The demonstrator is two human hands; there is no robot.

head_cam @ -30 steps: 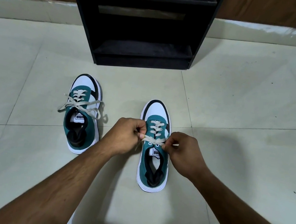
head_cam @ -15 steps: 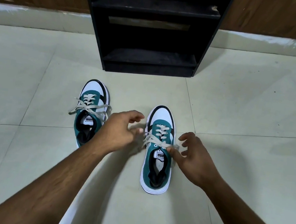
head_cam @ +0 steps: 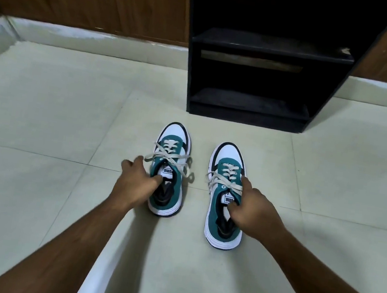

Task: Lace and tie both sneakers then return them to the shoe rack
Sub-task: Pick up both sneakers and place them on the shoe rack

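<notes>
Two teal, white and black sneakers stand side by side on the tiled floor, toes toward the rack. The left sneaker (head_cam: pixel 170 168) has cream laces crossed over its tongue, and my left hand (head_cam: pixel 137 180) grips its collar with the thumb inside the opening. On the right sneaker (head_cam: pixel 227 192) the laces are knotted, and my right hand (head_cam: pixel 251 207) holds its collar, thumb inside and fingers down the outer side. A black shoe rack (head_cam: pixel 253 80) stands just beyond them, and the two shelves I can see hold nothing.
A wood-panelled wall with a pale skirting (head_cam: pixel 90 37) runs behind the rack. The pale floor tiles (head_cam: pixel 39 122) spread wide to the left and right of the sneakers.
My right hand has let go of the right sneaker's laces and taken its collar. My left hand has moved across to the left sneaker's collar. The view has tilted up and left.
</notes>
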